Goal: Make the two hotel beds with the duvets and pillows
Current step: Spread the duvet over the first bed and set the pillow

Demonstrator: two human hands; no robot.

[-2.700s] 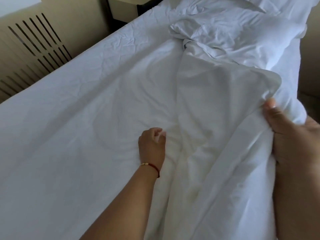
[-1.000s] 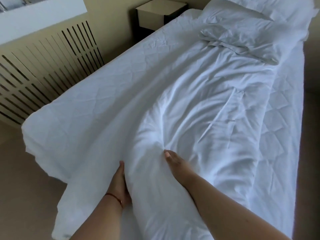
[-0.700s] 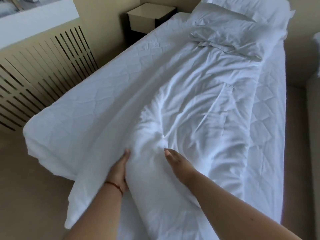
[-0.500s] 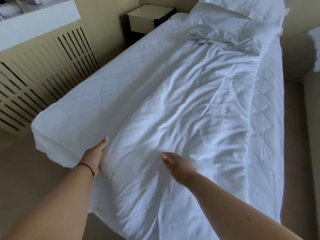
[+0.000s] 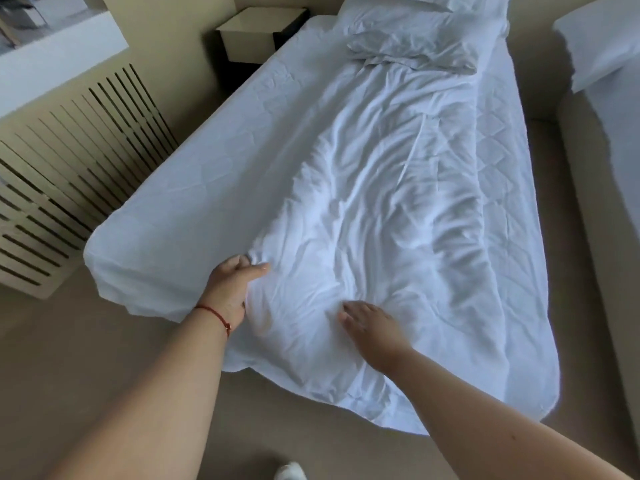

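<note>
A white bed runs away from me, its quilted mattress cover bare along both sides. A crumpled white duvet lies lengthwise down its middle and hangs over the foot end. My left hand pinches the duvet's left edge near the foot. My right hand lies flat on the duvet, fingers spread. A rumpled pillow rests at the head, with another pillow behind it. The second bed shows at the right edge with a white pillow.
A slatted radiator cover stands along the left wall. A small nightstand sits beside the bed's head. Beige carpet surrounds the foot end, and a narrow aisle separates the two beds. My shoe tip shows at the bottom.
I have stepped back from the side of the bed to its foot. My left hand moved left along the duvet's edge and closed on it; my right hand stays flat.
</note>
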